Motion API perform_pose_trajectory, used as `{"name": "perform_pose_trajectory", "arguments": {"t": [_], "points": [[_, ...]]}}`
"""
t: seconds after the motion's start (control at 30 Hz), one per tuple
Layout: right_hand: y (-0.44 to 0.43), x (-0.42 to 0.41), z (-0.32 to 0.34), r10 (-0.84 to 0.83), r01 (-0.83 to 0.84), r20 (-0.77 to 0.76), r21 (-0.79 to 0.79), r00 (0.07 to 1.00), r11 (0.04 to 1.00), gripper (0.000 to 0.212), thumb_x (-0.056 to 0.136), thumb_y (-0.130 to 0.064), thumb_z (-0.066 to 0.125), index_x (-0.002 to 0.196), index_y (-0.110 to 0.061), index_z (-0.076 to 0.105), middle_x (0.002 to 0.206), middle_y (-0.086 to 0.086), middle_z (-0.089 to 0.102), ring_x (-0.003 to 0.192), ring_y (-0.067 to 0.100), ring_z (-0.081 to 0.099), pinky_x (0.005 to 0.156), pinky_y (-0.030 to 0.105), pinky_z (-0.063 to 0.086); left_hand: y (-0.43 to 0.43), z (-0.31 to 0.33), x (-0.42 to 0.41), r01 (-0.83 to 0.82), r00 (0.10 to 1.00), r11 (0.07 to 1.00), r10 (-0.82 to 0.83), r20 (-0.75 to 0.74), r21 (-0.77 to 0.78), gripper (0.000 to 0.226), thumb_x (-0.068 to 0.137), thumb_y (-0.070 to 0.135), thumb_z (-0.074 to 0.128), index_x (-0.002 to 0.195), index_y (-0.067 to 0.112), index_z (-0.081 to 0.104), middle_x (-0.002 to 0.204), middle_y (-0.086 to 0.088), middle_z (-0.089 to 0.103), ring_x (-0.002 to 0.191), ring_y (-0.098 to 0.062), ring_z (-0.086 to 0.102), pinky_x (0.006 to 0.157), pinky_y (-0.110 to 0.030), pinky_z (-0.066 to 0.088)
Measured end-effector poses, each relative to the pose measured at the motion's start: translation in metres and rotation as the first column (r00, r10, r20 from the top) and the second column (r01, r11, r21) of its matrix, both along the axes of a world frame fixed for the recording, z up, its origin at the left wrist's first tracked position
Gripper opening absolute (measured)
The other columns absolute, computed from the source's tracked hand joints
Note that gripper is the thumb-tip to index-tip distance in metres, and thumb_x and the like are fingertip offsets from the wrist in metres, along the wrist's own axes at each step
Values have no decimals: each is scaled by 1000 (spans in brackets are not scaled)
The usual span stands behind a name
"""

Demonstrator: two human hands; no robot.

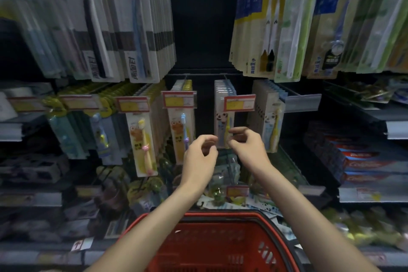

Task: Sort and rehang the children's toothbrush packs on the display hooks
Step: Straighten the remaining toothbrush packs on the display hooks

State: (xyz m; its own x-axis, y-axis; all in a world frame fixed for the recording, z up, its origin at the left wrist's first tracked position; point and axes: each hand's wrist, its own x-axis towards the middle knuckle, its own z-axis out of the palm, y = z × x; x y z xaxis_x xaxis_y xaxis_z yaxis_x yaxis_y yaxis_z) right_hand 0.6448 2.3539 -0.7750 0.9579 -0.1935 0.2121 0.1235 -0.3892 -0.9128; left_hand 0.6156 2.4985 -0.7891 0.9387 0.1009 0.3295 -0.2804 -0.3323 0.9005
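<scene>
A panda toothbrush pack [221, 127] with a yellow brush hangs at the front of its hook row, under a red and yellow price tag [239, 104]. My right hand [246, 147] pinches the pack's lower right edge between thumb and forefinger. Just left of the pack's bottom corner is my left hand [199, 155], fingers loosely curled and holding nothing. To the left hang a frog pack with a blue brush [182, 131] and a frog pack with a yellow brush [143, 141]. A second panda row [272, 127] hangs to the right.
A red shopping basket [220, 216] sits below my forearms. Several loose toothbrush packs [220, 196] lie on the shelf behind it. Adult toothbrush packs [136, 24] hang overhead on both sides. Toothpaste boxes [364, 161] fill the right shelf.
</scene>
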Motion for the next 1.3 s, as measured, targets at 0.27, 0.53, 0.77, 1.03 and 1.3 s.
{"name": "perform_pose_trajectory", "arguments": {"t": [0.27, 0.53, 0.77, 1.03, 1.3], "points": [[43, -3, 0, 75, -77, 36, 53, 997, 996, 22, 94, -23, 76, 115, -25, 71, 109, -5, 73, 105, 10, 69, 99, 43, 59, 60, -8, -9, -222, 960, 971, 233, 156, -82, 23, 103, 17, 57, 114, 36, 62, 110, 13, 65, 103, -4, 64, 89, -37, 59], [64, 11, 3, 45, -40, 137, -38, 990, 998, 31, 92, -32, 80, 120, -23, 71, 108, -9, 74, 102, 1, 68, 89, 20, 55, 67, -26, 13, -275, 947, 958, 284, 149, -80, 51, 104, 22, 56, 151, 33, 41, 145, 17, 50, 136, -1, 47, 115, -32, 45], [92, 25, 10, 84, -72, 204, -65, 975, 995, 41, 96, -30, 75, 135, -29, 63, 122, -13, 70, 114, -1, 65, 99, 23, 53, 76, -24, 35, -203, 973, 979, 203, 107, -11, 58, 105, 27, 54, 159, 35, 34, 157, 17, 42, 145, 0, 37, 119, -24, 33], [104, 31, 4, 96, -109, 242, 42, 965, 993, 26, 96, -12, 74, 120, -24, 69, 101, -16, 75, 95, -9, 69, 76, 5, 51, 84, -20, 44, -186, 976, 975, 198, 90, -124, 37, 104, 20, 59, 137, 37, 56, 110, 29, 64, 100, 24, 59, 85, -4, 47], [100, 19, 7, 128, -129, 290, -15, 948, 992, 30, 97, -7, 72, 118, -27, 67, 105, -14, 74, 100, -4, 70, 83, 10, 54, 80, -18, 35, -155, 978, 955, 185, 99, -253, 19, 104, 19, 60, 114, 35, 65, 103, 20, 73, 101, 5, 68, 87, -22, 57]]}}
